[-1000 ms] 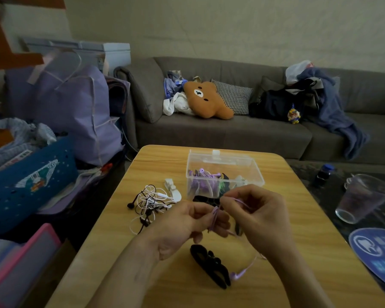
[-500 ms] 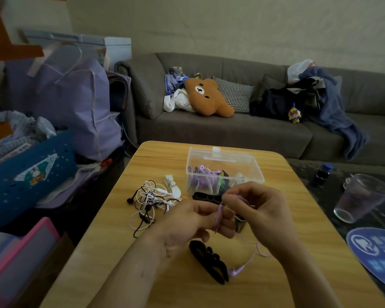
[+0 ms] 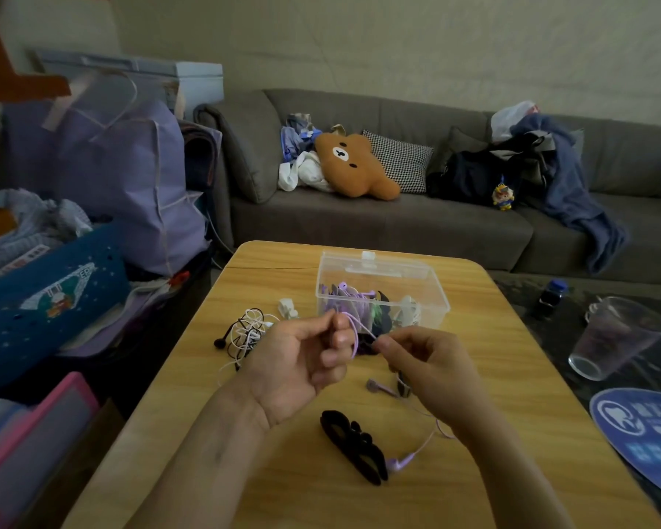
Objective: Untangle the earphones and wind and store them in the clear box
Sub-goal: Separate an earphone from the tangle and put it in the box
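Purple earphone cord (image 3: 353, 330) runs between our hands — left hand (image 3: 302, 360) and right hand (image 3: 424, 360) both pinch it, near the clear box (image 3: 428, 278) on the table (image 3: 512, 376).

Grey sofa (image 3: 378, 223) behind wooden table (image 3: 512, 376). On sofa: bear cushion (image 3: 353, 166), checked pillow (image 3: 399, 160), dark bag (image 3: 470, 177), blue garment (image 3: 573, 192). Right of table: plastic cup (image 3: 615, 337), small bottle (image 3: 550, 297). Left: purple bag (image 3: 130, 177), blue basket (image 3: 50, 303).
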`<state>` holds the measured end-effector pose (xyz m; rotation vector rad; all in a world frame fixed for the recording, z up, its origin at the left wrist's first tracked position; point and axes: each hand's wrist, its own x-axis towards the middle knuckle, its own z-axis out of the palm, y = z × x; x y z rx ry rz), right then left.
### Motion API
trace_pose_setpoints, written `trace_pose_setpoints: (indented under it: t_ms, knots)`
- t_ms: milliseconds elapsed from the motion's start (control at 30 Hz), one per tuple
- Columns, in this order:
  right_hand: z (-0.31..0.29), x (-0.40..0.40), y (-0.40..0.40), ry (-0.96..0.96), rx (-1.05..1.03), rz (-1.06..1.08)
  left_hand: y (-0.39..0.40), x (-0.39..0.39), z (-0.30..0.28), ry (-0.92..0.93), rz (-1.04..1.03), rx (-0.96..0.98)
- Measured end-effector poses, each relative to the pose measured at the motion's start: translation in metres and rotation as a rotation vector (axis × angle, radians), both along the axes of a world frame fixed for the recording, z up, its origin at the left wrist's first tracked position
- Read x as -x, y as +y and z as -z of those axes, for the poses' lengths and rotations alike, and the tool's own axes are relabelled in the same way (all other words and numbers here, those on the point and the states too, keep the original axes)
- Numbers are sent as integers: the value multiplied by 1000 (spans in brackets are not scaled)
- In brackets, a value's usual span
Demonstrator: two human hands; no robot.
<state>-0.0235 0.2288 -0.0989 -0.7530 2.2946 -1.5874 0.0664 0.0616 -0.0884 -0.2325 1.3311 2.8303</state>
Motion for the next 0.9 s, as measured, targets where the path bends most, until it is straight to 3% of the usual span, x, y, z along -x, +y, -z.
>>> trace_pose_setpoints:
  t_ms: [267, 300, 433, 567, 633, 900]
  knots:
    - [0, -18, -14, 343, -340, -188, 10, 3, 3, 91, -215, -143]
    - [-2, -20, -13, 361, -353, -210, 13, 3, 4, 106, -239, -36]
    - [-9, -21, -11, 422, -272, -237, 21, 4, 8, 93, -314, 736]
    - [-16, -17, -2, 395, -223, -157, 23, 8, 25, 162, -247, 1308]
    - [-20, -18, 2, 346, -179, -107, 23, 8, 26, 159, -278, 1479]
    - [-32, -13, 14, 324, -85, -52, 9, -3, 2, 107, 75, 888]
